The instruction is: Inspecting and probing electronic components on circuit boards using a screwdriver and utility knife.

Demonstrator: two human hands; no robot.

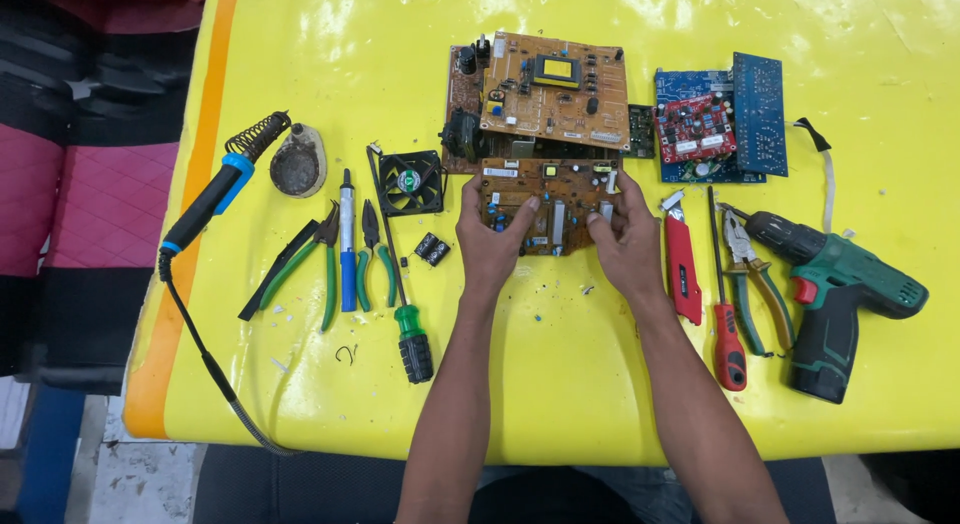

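Head view shows my left hand [490, 239] and right hand [622, 239] clasping the brown circuit board [548, 202] at mid-table by its edges, where a slipping finger could bend its capacitors.

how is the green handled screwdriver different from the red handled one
The green handled screwdriver lies left of both hands; the red handled screwdriver lies right of them. The green one's handle ends in a black ribbed cap, while the red one's handle is red throughout. Both lie flat on the yellow table, handles toward the person, and neither is touched.
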